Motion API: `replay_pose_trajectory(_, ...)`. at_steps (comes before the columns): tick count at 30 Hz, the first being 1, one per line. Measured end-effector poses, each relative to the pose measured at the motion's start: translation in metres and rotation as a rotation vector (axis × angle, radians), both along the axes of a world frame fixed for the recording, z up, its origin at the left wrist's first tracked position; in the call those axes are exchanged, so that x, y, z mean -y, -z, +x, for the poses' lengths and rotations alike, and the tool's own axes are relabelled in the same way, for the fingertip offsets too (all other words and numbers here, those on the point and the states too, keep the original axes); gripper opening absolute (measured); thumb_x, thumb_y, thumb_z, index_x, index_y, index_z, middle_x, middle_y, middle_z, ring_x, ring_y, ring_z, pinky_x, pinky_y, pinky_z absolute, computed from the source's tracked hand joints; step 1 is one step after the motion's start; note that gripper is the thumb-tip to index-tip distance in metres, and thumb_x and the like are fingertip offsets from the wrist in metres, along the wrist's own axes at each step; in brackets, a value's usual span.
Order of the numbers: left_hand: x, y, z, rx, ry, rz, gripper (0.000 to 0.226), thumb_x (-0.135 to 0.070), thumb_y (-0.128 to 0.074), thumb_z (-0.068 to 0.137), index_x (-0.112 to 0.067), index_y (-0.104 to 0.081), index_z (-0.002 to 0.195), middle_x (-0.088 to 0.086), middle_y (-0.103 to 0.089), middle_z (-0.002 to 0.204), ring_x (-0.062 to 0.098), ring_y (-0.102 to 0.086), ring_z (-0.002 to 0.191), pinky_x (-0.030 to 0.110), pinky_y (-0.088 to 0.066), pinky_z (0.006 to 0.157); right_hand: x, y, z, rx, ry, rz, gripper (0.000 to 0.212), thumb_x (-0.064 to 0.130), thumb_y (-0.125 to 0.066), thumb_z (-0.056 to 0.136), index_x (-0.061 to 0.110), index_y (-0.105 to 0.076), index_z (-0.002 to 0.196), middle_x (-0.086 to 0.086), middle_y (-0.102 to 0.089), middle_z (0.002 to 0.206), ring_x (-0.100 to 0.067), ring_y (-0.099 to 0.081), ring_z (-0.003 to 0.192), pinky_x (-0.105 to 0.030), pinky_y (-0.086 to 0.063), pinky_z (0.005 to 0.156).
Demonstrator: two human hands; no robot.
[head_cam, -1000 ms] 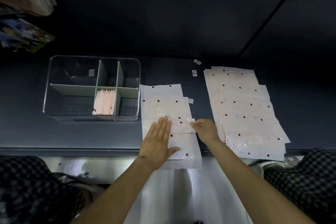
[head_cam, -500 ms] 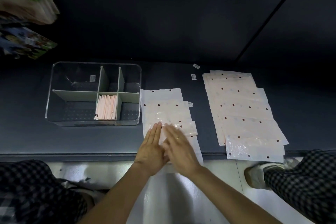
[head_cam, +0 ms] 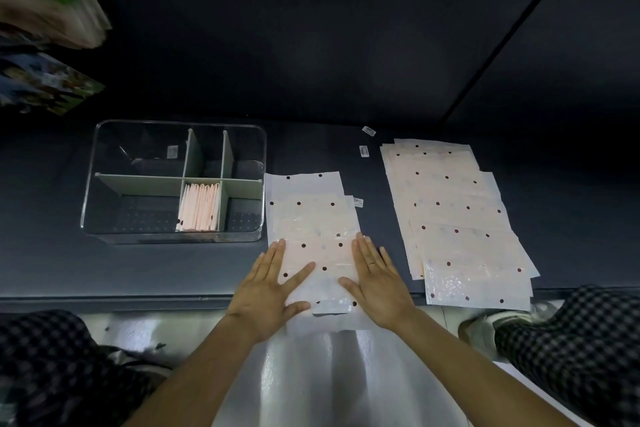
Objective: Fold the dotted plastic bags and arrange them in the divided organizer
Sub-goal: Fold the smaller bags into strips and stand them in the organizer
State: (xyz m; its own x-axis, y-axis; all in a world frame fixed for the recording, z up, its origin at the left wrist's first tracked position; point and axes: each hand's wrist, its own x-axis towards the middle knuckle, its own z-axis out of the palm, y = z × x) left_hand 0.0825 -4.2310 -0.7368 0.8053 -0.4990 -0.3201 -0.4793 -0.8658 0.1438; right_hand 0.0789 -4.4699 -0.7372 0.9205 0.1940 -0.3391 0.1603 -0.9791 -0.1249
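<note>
- Looking down through the head camera, I saw both hands laid flat on the near stack of dotted bags [head_cam: 313, 236], which sat at the centre of the dark table [head_cam: 52, 263], its near end hanging past the table's front edge.
- The left hand [head_cam: 268, 288] pressed the stack's 9 o'clock side, fingers straight and together, thumb spread out across the plastic toward 3 o'clock.
- The right hand [head_cam: 377, 284] pressed the 3 o'clock side the same way, fingers straight, thumb reaching toward 9 o'clock; a ring [head_cam: 371, 263] showed on one finger. Neither hand pinched anything.
- The divided organizer [head_cam: 104, 184], clear-walled with grey partitions, stood just beside the stack at its 10 o'clock. Folded bags [head_cam: 200, 207] stood on edge, packed together, in the front middle compartment.
- A second pile of dotted bags [head_cam: 453, 218], fanned out flat, lay well apart at 3 o'clock from the hands, its near end also reaching the table's front edge.
- Small white labels [head_cam: 364, 151] lay on the table between the two piles, toward 12 o'clock.
- Checked trouser legs [head_cam: 571, 350] showed at 4 and 8 o'clock, and a shoe [head_cam: 479, 326] sat near the right-hand one.
</note>
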Motion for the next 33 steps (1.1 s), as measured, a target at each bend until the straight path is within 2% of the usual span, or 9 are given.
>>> replay_pose_trajectory(3, -0.001, -0.001, 0.001, -0.008, -0.002, -0.008, 0.066, -0.074, 0.003, 0.077, -0.052, 0.032, 0.133, 0.012, 0.044, 0.142, 0.028, 0.042, 0.128, 0.038, 0.020, 0.110, -0.004, -0.009, 0.010, 0.093, 0.063, 0.053, 0.077, 0.063, -0.003, 0.089, 0.015, -0.014, 0.150, 0.004, -0.005, 0.158, -0.011, 0.000, 0.146, -0.029, 0.008, 0.117)
replay_pose_trajectory(6, 0.000, -0.001, 0.000, 0.000, -0.006, -0.004, 0.066, -0.073, -0.001, 0.080, -0.051, 0.031, 0.133, 0.013, 0.041, 0.143, 0.029, 0.040, 0.130, 0.039, 0.020, 0.109, -0.004, -0.027, 0.036, 0.198, 0.094, 0.134, 0.043, 0.037, -0.039, 0.098, 0.016, -0.046, 0.135, -0.001, -0.046, 0.141, -0.021, -0.038, 0.129, -0.030, -0.026, 0.109)
replay_pose_trajectory(15, 0.000, -0.004, 0.000, -0.026, -0.031, -0.022, 0.067, -0.075, 0.002, 0.076, -0.052, 0.028, 0.133, 0.011, 0.038, 0.147, 0.027, 0.041, 0.130, 0.037, 0.021, 0.109, -0.016, -0.050, 0.088, -0.207, 0.052, 0.182, 0.029, 0.025, -0.064, 0.086, 0.016, -0.055, 0.112, -0.001, -0.054, 0.110, -0.019, -0.050, 0.109, -0.029, -0.041, 0.089)
replay_pose_trajectory(22, 0.000, -0.007, 0.001, -0.050, -0.071, -0.076, 0.064, -0.071, -0.017, 0.087, -0.052, 0.007, 0.143, 0.010, 0.033, 0.151, 0.024, 0.035, 0.135, 0.037, 0.017, 0.113, -0.019, -0.050, 0.090, -0.212, 0.018, 0.136, 0.018, 0.024, -0.060, 0.089, 0.013, -0.060, 0.103, -0.005, -0.055, 0.112, -0.021, -0.051, 0.102, -0.028, -0.041, 0.082)
replay_pose_trajectory(25, 0.004, -0.019, -0.005, 0.006, -0.210, -0.284, 0.061, -0.064, -0.031, 0.090, -0.048, -0.011, 0.145, 0.003, 0.024, 0.154, 0.021, 0.020, 0.144, 0.034, 0.011, 0.116, -0.017, -0.056, 0.084, -0.202, 0.076, 0.209, 0.014, 0.022, -0.057, 0.090, 0.013, -0.057, 0.100, -0.006, -0.058, 0.106, -0.021, -0.052, 0.097, -0.030, -0.041, 0.079)
replay_pose_trajectory(27, 0.016, -0.032, -0.011, 0.167, -0.425, -0.527, 0.058, -0.051, -0.049, 0.091, -0.035, -0.033, 0.144, 0.006, -0.006, 0.158, 0.024, -0.008, 0.145, 0.038, -0.011, 0.118, -0.014, -0.064, 0.077, -0.216, 0.188, 0.357, 0.009, 0.022, -0.059, 0.089, 0.015, -0.057, 0.094, -0.002, -0.059, 0.096, -0.018, -0.053, 0.090, -0.028, -0.041, 0.075)
replay_pose_trajectory(29, 0.035, -0.047, -0.013, 0.265, -0.756, -0.744, 0.050, -0.037, -0.063, 0.088, -0.019, -0.049, 0.133, 0.006, -0.039, 0.141, 0.024, -0.036, 0.130, 0.034, -0.036, 0.102, -0.012, -0.074, 0.065, -0.277, 0.378, 0.635, 0.008, 0.017, -0.062, 0.089, 0.016, -0.055, 0.084, -0.001, -0.059, 0.086, -0.015, -0.054, 0.078, -0.023, -0.041, 0.066)
replay_pose_trajectory(30, 0.045, -0.055, -0.013, 0.183, -0.932, -0.877, 0.045, -0.033, -0.065, 0.087, -0.017, -0.052, 0.126, 0.003, -0.047, 0.129, 0.023, -0.044, 0.121, 0.029, -0.039, 0.092, -0.013, -0.078, 0.058, -0.301, 0.468, 0.778, 0.011, 0.015, -0.062, 0.089, 0.015, -0.055, 0.081, -0.001, -0.060, 0.082, -0.014, -0.055, 0.073, -0.020, -0.041, 0.063)
replay_pose_trajectory(33, 0.068, -0.075, -0.008, -0.454, -1.247, -1.289, 0.031, -0.025, -0.065, 0.088, -0.010, -0.057, 0.114, 0.004, -0.061, 0.104, 0.020, -0.059, 0.096, 0.025, -0.046, 0.079, -0.017, -0.088, 0.032, -0.321, 0.634, 1.062, 0.005, 0.010, -0.062, 0.089, 0.011, -0.059, 0.086, -0.002, -0.062, 0.080, -0.011, -0.058, 0.070, -0.018, -0.044, 0.062)
